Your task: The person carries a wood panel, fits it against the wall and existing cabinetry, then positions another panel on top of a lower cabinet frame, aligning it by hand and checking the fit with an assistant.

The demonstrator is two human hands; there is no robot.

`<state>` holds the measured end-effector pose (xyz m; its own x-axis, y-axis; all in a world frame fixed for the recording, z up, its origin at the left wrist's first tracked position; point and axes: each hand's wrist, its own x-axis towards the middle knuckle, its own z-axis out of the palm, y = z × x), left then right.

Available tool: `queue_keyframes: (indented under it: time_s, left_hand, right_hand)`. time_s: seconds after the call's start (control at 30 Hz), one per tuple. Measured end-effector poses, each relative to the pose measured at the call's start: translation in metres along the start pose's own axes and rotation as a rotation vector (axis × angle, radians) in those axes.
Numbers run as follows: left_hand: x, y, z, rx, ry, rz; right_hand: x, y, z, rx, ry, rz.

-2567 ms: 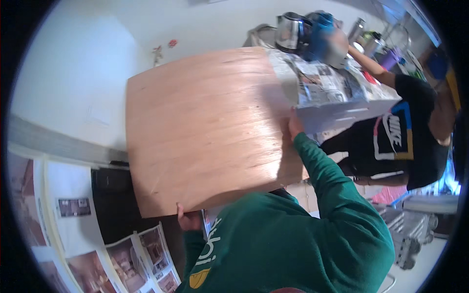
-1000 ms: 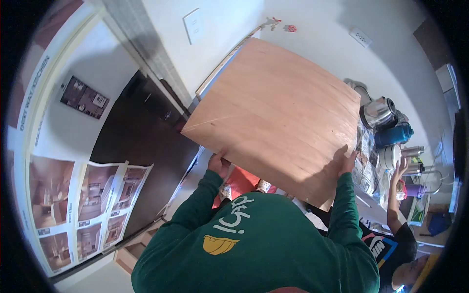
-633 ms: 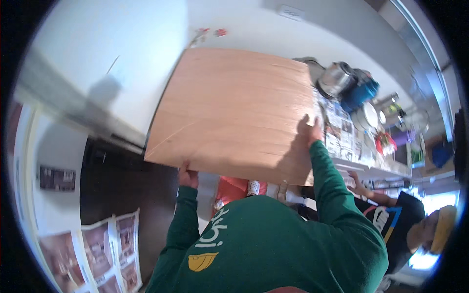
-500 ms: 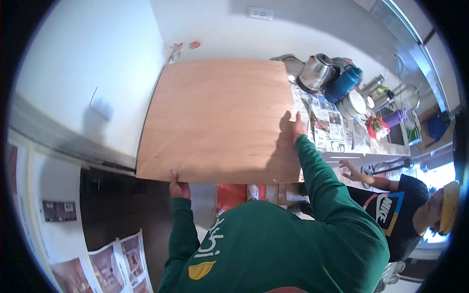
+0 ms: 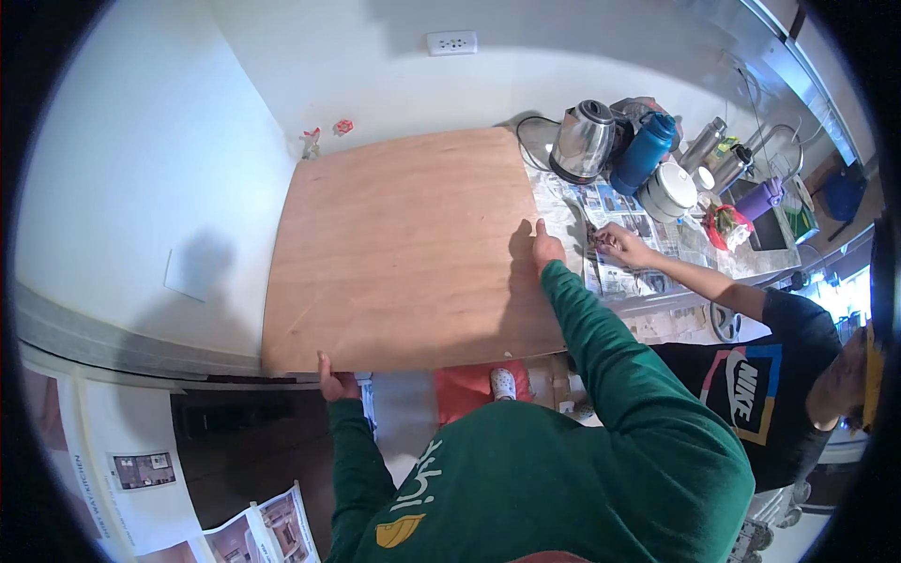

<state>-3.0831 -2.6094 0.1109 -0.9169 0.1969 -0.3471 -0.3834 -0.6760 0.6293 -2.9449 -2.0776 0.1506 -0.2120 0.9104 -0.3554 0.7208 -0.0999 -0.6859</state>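
A large, light-brown plywood board [image 5: 404, 253] lies flat between my arms, close to the walls. My left hand [image 5: 336, 380] grips its near edge toward the left corner, thumb on top and fingers hidden beneath. On the right edge, my right hand [image 5: 547, 249] is closed round the board, its thumb upright against the top face; the other fingers are mostly out of sight. Just beyond it, a co-worker's hand [image 5: 627, 246] reaches over the newspaper [image 5: 610, 202] on the counter, closed on something small and dark that I cannot make out.
A steel kettle [image 5: 582, 145], a blue bottle [image 5: 646, 155], white stacked bowls [image 5: 668, 192] and a purple bottle [image 5: 758, 199] crowd the counter to the right. Red valve handles [image 5: 343, 126] stick out behind the board. A red stool or mat [image 5: 462, 392] shows below it.
The board's near edge has come lower in the picture, and both my hands keep hold of it. The co-worker's hand has reached up onto the newspaper. The view has shifted.
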Motion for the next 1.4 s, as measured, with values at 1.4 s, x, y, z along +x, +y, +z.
queue_keyframes:
  time_s: [1.4]
  left_hand:
    - [0.074, -0.021, -0.017, 0.140, -0.004, -0.269]
  right_hand:
    - [-0.164, 0.079, -0.027, -0.887, -0.260, -1.154]
